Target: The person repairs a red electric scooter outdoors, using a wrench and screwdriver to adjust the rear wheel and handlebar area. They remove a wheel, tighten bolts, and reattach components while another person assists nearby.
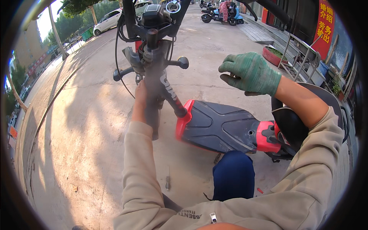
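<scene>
Column (154, 92), dark grey, upright, left of the black plastic footboard (218, 124), is apparently being steadied by the bare left hand (141, 92), fingers hidden, grip unclear; next likely needs firm support; green-gloved right hand (251, 74): fingers apart.

White car (109, 21) near green bin (87, 35), red planter (271, 56) beside metal frame (303, 42)

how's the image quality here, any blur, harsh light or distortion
Head view: a grey haze smears the scooter's front column, while the footboard looks fairly sharp; head view, left: dappled shadows over sunlit pavement, with washed-out sky above; head view, rim: fisheye distortion, black corners, and a leaning pole.
</scene>
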Available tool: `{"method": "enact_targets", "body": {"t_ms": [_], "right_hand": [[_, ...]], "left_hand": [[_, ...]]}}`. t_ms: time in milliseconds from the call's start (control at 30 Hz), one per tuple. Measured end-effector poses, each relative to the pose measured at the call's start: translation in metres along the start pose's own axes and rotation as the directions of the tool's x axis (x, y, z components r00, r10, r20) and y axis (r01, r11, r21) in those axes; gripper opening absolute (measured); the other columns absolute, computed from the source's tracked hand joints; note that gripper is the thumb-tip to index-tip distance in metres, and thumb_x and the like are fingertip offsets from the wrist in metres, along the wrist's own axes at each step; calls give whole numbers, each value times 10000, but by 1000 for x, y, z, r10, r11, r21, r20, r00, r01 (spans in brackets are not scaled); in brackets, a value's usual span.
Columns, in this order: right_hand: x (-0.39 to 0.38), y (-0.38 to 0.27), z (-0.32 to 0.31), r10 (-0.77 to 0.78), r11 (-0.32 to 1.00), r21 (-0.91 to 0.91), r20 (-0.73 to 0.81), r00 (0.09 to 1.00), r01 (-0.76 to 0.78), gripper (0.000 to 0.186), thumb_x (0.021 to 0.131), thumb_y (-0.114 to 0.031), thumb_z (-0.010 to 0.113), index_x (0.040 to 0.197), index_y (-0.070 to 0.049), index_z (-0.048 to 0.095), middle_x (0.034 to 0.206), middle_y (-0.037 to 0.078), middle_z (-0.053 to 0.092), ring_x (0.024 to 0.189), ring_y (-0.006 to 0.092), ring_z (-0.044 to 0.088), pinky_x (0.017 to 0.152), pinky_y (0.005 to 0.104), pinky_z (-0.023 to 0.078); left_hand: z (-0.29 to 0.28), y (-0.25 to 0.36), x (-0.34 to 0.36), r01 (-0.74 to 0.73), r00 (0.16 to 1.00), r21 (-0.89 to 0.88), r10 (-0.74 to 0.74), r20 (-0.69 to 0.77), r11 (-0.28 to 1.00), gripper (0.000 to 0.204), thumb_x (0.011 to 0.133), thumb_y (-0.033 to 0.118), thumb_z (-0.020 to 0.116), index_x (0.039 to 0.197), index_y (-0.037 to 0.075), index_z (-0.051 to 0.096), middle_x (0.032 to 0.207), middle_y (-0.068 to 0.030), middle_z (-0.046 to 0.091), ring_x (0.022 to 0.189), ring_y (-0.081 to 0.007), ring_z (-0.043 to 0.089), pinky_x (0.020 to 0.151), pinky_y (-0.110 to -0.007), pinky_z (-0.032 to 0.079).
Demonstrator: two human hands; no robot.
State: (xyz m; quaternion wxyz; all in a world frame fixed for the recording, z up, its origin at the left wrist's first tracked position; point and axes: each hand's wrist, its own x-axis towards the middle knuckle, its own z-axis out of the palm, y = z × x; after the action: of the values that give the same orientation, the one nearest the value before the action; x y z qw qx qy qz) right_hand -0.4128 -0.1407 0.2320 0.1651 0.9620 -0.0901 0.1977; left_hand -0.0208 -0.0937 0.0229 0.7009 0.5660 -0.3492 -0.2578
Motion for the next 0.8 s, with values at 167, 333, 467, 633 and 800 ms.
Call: {"method": "enact_targets", "body": {"t_ms": [167,333,467,633,800], "right_hand": [[-10,25,15,24,1000,0,271,962,-25,173,903,-304,657,914,-132,677,894,58,668,854,273,679,755,424,543],[-28,53,7,207,975,2,376,903,-224,199,890,-308,657,953,-126,707,938,72,717,931,281,686,816,411,541],[-38,58,4,261,951,20,486,834,-309,203,867,-276,675,989,-123,732,970,89,728,943,289,687,839,413,536],[-42,67,4,278,932,4,634,721,-363,227,841,-256,693,1002,-110,758,1012,100,737,954,281,691,850,402,534],[-50,85,8,321,893,-5,706,631,-449,281,805,-232,725,1049,-98,759,1011,116,746,953,280,702,845,385,541]], "left_hand": [[-3,-10,10,23,997,-52,-27,-69,998,391,1048,315,428,1168,23,658,1072,-72,693,960,-160,654,853,-303,517],[-9,-20,19,13,996,-42,-16,-83,999,403,1039,330,446,1162,9,656,1058,-84,702,951,-160,660,852,-311,521],[-11,-22,20,27,997,-73,-33,-72,997,391,1029,318,469,1167,1,651,1059,-86,704,937,-169,669,847,-320,527],[-17,-29,31,32,999,-128,-36,-29,991,389,1022,316,488,1174,-5,645,1061,-84,703,941,-175,670,854,-321,529],[-15,-26,28,10,998,-46,-12,-56,999,386,1025,322,482,1159,5,658,1067,-80,703,963,-169,664,858,-314,522]]}}
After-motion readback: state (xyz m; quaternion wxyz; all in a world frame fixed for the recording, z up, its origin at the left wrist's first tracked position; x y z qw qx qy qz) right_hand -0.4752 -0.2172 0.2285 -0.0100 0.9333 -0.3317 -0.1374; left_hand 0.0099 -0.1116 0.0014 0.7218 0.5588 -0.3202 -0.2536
